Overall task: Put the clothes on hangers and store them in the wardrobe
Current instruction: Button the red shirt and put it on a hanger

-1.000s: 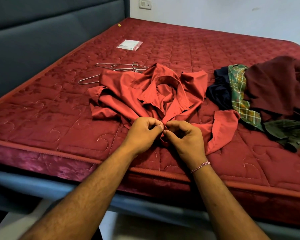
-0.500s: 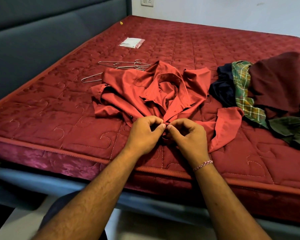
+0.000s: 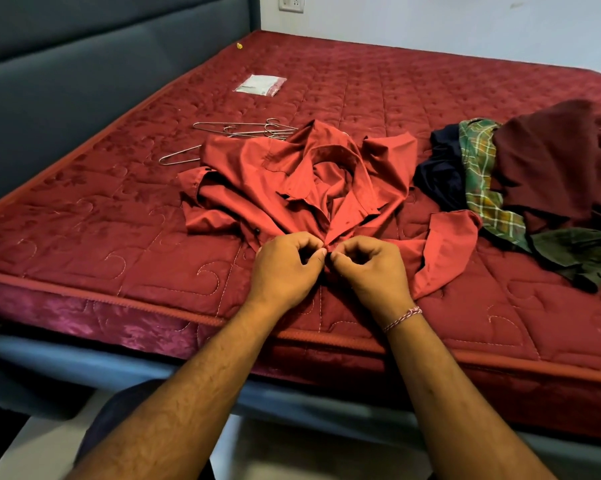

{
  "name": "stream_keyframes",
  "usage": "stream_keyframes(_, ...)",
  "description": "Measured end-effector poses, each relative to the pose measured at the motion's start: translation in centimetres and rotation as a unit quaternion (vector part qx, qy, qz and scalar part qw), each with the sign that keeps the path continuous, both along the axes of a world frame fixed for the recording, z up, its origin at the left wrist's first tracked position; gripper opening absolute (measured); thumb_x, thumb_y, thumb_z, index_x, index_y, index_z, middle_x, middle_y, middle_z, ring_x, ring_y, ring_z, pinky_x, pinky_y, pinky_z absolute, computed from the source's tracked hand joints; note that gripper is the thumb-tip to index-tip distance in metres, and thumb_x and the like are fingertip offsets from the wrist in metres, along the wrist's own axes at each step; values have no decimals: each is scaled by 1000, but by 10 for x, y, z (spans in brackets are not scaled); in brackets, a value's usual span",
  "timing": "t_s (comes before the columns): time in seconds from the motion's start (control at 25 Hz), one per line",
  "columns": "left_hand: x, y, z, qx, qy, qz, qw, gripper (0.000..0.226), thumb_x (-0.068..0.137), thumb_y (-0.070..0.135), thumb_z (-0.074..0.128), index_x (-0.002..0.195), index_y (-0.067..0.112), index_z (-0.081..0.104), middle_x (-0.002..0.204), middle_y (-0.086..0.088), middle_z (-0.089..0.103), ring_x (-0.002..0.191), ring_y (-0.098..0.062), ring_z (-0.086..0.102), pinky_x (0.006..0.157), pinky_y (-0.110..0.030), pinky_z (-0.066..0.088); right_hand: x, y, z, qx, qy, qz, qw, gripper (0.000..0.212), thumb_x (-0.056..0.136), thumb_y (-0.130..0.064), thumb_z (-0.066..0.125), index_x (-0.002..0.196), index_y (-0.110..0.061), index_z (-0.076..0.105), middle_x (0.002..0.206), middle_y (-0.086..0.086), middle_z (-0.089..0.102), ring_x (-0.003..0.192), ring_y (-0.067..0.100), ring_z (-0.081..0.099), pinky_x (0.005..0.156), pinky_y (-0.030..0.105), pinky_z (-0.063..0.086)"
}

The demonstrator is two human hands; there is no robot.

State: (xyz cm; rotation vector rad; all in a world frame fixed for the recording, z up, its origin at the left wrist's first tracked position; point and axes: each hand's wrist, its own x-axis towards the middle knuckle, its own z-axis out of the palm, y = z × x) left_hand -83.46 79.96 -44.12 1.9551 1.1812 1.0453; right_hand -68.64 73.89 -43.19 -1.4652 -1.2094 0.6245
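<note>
A red shirt (image 3: 292,188) lies crumpled at the centre of the frame on a maroon quilted mattress (image 3: 101,230), its collar open toward the top and one sleeve trailing to the lower right. Both hands meet at the shirt's near front edge, just below centre. The left hand (image 3: 285,268) has its fingers curled and pinches the fabric between thumb and forefinger; the right hand (image 3: 372,268), with a braided thread band at the wrist, pinches the same placket from the other side, so the two thumbs nearly touch. What exactly sits between the fingertips is too small to tell.

Wire hangers (image 3: 243,129) lie in a loose bunch just above and left of the shirt, one partly under it. A pile of clothes (image 3: 534,181) sits at the right of the frame: dark navy, green plaid, deep maroon and olive pieces overlapping. A small clear packet (image 3: 260,85) lies in the upper middle, well apart from the shirt. A grey headboard (image 3: 84,81) fills the upper left.
</note>
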Motion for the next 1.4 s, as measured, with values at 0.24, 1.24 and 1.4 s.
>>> stream_keyframes(0.24,-18,-1,15,82,73,25,994,26,72,34,64,96,35,73,106,17,66,107,-7,55,93,-37,43,-1,-21,5,67,-241,-80,965,10,84,-35,68,87,-26,72,86,-14,70,82,8,63,80,31,51)
stream_keyframes(1.24,22,130,212,391,49,60,917,17,94,27,67,107,34,75,92,9,59,79,-16,62,63,-32,51,111,84,222,182,-480,-146,846,9,84,-29,76,89,-26,70,84,-6,70,77,21,67,65,34,54)
stream_keyframes(1.4,-20,54,85,305,203,-71,928,26,85,30,56,104,33,73,89,8,59,85,-20,62,68,-39,53,86,-1,99,-157,-539,109,820,15,85,-43,64,96,-33,66,88,-9,68,88,17,66,70,31,48)
